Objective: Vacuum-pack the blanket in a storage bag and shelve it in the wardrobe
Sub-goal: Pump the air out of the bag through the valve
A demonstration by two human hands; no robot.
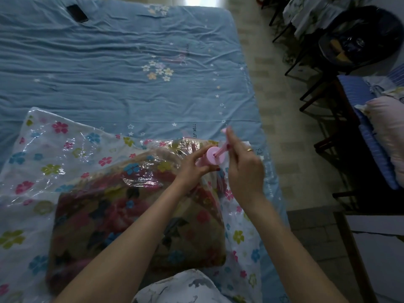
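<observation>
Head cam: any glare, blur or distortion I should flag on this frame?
Head view: dim overall, with a blown-out bright patch at the top edge; specular glare streaks across the storage bag partly mask the blanket; right hand and pink pump are slightly motion-soft; left hand is sharper; wide-angle bending shows along the bed edge.

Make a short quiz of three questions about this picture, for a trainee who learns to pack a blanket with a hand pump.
1. True or false: the blanket lies inside the storage bag.
2. Which hand grips the pump's rod? A) left B) right
3. What dark flat thing lies at the far corner of the bed?

Key: 1 true. 2 B; the right hand holds the rod, the left hand holds the pink pump. 3 A phone, apparently.
</observation>
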